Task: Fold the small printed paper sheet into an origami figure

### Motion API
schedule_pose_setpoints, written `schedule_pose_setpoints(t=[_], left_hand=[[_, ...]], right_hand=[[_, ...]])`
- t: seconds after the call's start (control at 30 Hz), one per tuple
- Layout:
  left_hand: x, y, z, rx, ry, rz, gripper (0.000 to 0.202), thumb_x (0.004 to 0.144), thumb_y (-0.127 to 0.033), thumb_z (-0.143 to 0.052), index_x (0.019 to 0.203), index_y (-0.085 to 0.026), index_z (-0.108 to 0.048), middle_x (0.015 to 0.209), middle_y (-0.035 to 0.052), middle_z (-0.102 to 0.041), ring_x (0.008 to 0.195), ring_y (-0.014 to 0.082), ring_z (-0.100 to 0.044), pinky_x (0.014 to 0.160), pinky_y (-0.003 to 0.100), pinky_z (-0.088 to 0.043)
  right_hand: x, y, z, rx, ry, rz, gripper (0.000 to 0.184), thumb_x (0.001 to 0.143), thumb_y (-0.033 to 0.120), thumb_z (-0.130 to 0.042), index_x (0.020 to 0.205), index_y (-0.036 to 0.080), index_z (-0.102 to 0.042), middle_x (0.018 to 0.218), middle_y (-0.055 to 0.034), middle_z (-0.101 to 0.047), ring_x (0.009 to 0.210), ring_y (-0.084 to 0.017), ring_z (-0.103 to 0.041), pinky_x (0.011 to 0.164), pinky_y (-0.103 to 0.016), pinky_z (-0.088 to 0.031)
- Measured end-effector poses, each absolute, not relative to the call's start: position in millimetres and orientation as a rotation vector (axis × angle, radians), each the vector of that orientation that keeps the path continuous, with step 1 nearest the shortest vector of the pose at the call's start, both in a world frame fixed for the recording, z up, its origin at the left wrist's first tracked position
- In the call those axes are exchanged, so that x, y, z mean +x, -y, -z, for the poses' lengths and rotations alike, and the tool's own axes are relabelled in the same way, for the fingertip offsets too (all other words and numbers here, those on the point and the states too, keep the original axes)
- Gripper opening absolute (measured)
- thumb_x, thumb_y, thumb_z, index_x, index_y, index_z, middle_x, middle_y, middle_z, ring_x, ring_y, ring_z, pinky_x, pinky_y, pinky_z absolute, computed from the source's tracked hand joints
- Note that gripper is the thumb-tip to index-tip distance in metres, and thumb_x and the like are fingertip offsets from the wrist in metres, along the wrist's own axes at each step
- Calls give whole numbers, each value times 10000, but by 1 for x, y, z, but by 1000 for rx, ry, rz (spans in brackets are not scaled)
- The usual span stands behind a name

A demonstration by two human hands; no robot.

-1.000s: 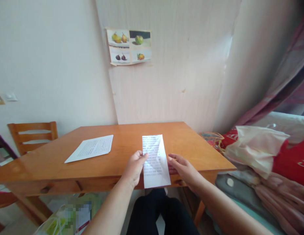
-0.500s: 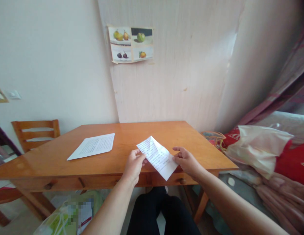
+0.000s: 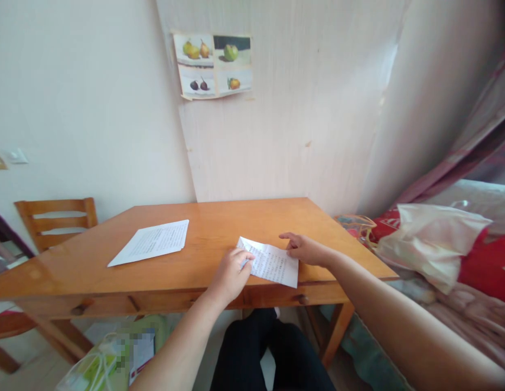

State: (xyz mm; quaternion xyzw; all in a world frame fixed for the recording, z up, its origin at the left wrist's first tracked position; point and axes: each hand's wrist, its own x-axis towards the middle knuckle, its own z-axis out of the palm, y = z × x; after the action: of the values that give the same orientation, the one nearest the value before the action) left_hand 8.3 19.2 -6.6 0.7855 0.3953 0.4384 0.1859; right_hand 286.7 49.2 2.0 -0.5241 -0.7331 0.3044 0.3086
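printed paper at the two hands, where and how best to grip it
Probably by its near right corner, from the person's side, thumb above, finger below: the thin printed paper seems to reach the front edge of the table there, and that corner is free. The left hand covers part of its left end; the right hand is at its far right corner.

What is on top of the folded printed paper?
The left hand overlaps the folded printed paper at left; the right hand is at its far right corner. Any print beneath them is hidden.
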Motion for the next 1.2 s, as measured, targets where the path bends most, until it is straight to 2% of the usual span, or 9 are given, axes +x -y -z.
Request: schedule_pose_setpoints(t=[0.17, 0.27, 0.4, 0.57, 0.67, 0.77, 0.87, 1.03, 1.2], left_hand=[[17, -26, 9, 2387, -976, -1084, 242, 831, -141, -600, 953, -255, -775, 1031, 70, -745, 1028, 257, -660, 964, 397, -482], [18, -28, 11, 2424, -978, -1044, 249, 825, -145, -612, 965, -263, -782, 1026, 77, -752, 1005, 271, -663, 947, 410, -482], [17, -27, 9, 2446, -998, -993, 200, 840, -179, -625, 938, -253, -783, 990, 88, -747, 977, 276, -651, 932, 405, -469], [21, -32, 4, 2450, -1015, -923, 162, 867, -217, -606, 833, -246, -762, 928, 90, -728, 912, 261, -646, 890, 374, -463], [24, -40, 4, 2434, -1051, -906, 178, 862, -224, -605, 735, -237, -730, 842, 85, -702, 854, 253, -634, 888, 373, -450], [26, -48, 6, 2408, -1092, -887, 162, 837, -234, -631, 692, -229, -703, 813, 81, -687, 838, 253, -624, 908, 382, -440], [26, -52, 10, 2371, -1117, -876, 71, 800, -244, -657, 780, -233, -725, 921, 90, -710, 946, 272, -628, 972, 393, -420], [20, -56, 20, 2286, -1133, -854, 310, 809, -307, -634, 1102, -259, -723, 1333, 98, -652, 1297, 274, -537, 1132, 377, -311], [13, -58, 25, 2216, -1225, -814, 455, 787, -428, -665, 1201, -238, -677, 1462, 120, -554, 1418, 307, -429, 1205, 446, -175]], right_hand=[[284, -65, -8, -1439, 2012, -606, 628, 717, 48, -529, 1336, 122, -603, 792, -27, -702, 697, -171, -630, 651, -271, -473], [281, -66, -9, -1481, 2020, -428, 578, 741, 59, -532, 1304, 141, -635, 949, -84, -741, 859, -224, -666, 803, -343, -507], [270, -50, -14, -1475, 2005, -184, 456, 851, 142, -524, 1290, 136, -647, 1286, -179, -653, 1225, -331, -555, 1059, -491, -397], [242, -21, -12, -1345, 2158, -120, 385, 974, 272, -464, 1292, 165, -652, 1336, -142, -644, 1251, -290, -572, 1086, -430, -417], [231, -13, 1, -1234, 2371, 14, 430, 1003, 275, -424, 1335, 74, -608, 1406, -211, -579, 1363, -325, -483, 1148, -476, -361], [231, -13, 16, -1135, 2467, 29, 388, 1001, 260, -440, 1308, 118, -631, 1402, -189, -588, 1398, -324, -445, 1186, -511, -307], [235, -13, 26, -1109, 2470, 3, 377, 999, 288, -470, 1315, 155, -627, 1407, -175, -587, 1405, -333, -434, 1187, -543, -293], [238, -10, 27, -1184, 2435, -34, 541, 995, 420, -506, 1430, 100, -527, 1489, -221, -495, 1447, -369, -360, 1199, -544, -260], [248, -3, 25, -1355, 2390, -161, 781, 940, 640, -499, 1504, 104, -447, 1549, -223, -409, 1464, -397, -312, 1195, -553, -250]])
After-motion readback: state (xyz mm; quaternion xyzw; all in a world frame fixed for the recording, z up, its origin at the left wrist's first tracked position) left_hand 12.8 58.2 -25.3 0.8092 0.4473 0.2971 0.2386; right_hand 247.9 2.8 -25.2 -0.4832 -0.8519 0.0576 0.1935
